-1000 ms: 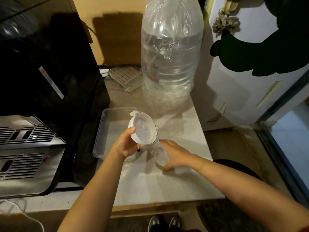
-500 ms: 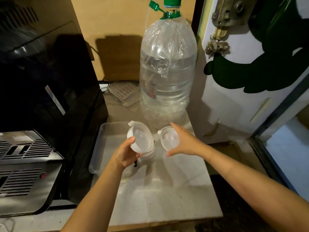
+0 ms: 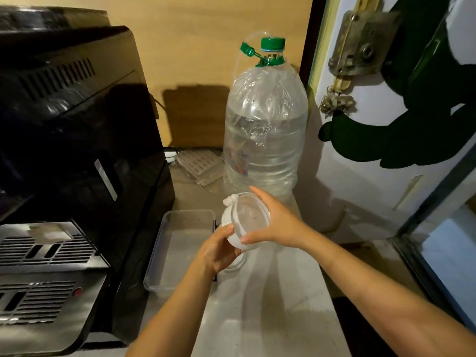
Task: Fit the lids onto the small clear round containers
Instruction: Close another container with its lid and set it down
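Looking down from the head view: the counter (image 3: 270,305) is running as a narrow strip, its right edge dropping off at about 4 o'clock and its near edge passing out of frame at 6 o'clock. A black appliance (image 3: 77,140) is walling off the whole left side from 8 to 11 o'clock. A big water bottle (image 3: 265,140) with a green cap is standing at 12 o'clock, blocking the back of the counter, and a white door (image 3: 386,163) is closing in at 2 o'clock. A clear rectangular tray (image 3: 177,248) is sitting just left of centre, touching the appliance side. Free counter is lying mostly toward 6 o'clock, between the forearms.

Both forearms are coming in from 6 and 4 o'clock and meeting at centre, above the counter. The left hand (image 3: 219,249) is cupping the small clear round container (image 3: 231,225) from below-left, fingers curled around its side. The right hand (image 3: 273,222) is pressing the lid (image 3: 251,216) against the container's mouth, thumb underneath at the rim, fingers together over the top edge. The container is tilted, mouth facing toward the camera and right. Cannot tell whether the lid is fully seated.
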Demonstrator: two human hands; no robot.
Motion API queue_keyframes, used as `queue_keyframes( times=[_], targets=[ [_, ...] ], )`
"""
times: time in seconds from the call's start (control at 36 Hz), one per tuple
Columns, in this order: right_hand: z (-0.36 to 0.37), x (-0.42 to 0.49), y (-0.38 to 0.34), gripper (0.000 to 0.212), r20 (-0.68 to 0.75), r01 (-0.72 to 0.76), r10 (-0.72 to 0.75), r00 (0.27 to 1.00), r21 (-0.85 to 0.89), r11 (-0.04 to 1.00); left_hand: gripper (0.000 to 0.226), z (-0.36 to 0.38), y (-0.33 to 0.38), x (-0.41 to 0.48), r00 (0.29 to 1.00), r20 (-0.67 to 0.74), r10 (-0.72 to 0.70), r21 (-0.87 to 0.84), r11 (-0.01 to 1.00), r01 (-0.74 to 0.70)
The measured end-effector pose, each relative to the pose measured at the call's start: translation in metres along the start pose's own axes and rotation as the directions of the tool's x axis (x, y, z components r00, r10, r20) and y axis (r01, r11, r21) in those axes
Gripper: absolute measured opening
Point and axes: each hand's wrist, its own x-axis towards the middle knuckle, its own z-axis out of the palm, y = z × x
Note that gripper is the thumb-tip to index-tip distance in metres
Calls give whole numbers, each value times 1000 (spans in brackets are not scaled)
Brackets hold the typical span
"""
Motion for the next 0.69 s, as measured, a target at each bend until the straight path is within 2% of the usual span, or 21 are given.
queue_keyframes(
  times=[0.31,0.58,0.69],
  targets=[
    [7,4,0,104,11,60,-60,998,3,998,90,3,2,2,1000,-6,28,-17,999,-28],
    [8,7,1,97,63,64,-65,996,11,998,82,6,7,0,999,-2,41,110,993,-40],
    [9,8,5,98,94,54,-56,994,24,998,87,6,7,-1,999,-23,40,136,990,-37]
  ],
)
